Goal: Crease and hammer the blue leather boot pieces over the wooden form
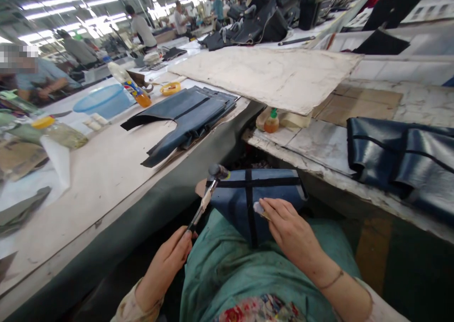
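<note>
My left hand (173, 250) is wrapped round the dark handle of a hammer (203, 204). The hammer's rounded head rests at or just over the left corner of a dark blue leather-like piece (229, 204) with crossing black strips. That piece lies across my lap on a green apron (220, 265). Over its right part, my right hand (292, 230) has its fingers closed on a small whitish object (260, 210), too small to name. A tan flap (200, 188) sticks out beside the hammer head.
Stacked dark blue cut pieces (191, 114) lie on the left table. A blue basin (102, 100), a bottle of orange liquid (133, 85) and a jar (60, 130) stand behind. More blue pieces (400, 156) and a small green-topped bottle (272, 121) are at right. Other people work farther back.
</note>
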Demonstrator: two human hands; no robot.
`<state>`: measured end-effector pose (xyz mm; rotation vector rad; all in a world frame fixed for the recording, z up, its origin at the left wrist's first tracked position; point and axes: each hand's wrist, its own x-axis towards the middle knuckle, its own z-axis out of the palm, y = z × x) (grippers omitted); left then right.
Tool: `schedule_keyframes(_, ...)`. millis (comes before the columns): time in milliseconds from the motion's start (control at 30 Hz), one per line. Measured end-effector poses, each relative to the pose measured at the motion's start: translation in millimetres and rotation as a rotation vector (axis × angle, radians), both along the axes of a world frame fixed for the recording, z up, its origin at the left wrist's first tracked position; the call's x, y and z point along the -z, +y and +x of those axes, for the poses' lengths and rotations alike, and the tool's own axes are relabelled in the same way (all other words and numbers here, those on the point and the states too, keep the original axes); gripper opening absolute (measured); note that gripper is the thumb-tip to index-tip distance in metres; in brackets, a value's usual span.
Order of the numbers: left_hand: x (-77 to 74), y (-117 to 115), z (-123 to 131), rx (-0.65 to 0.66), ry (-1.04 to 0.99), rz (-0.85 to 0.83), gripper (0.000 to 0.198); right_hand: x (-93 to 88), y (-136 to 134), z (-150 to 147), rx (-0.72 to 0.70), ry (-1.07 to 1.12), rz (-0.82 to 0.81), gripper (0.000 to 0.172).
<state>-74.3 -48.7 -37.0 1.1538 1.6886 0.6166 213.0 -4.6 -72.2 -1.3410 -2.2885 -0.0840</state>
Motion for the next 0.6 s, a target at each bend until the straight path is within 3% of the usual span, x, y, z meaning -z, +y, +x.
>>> schedule_keyframes(67,-2.2,4.1,8.7,0.031,-0.041,0.025,0.048,-0.2,-1.5,0.6,0.01,0.005,0.002,0.041)
schedule_keyframes(200,1.2,14.6,18.9,0.221,0.029,0.044,0.044,-1.2,-3.1,1.2,0.024,0.007,0.002,0.04)
schedule_keyframes(367,-1.4,16.5,21.0,0.139,0.033,0.115,0.043,0.4,-4.1,1.6,0.017,0.014,-0.039,0.042)
schedule_keyframes(533,-2.4,17.6,24.4,0.324,0.191,0.14,0.034,0.3,-3.4,0.1,0.027,0.035,-0.045,0.041)
schedule_keyframes(600,-2.9,19.1,26.1,0.299,0.151,0.134,0.036,-0.7,-3.4,0.2,0.031,0.041,-0.052,0.041)
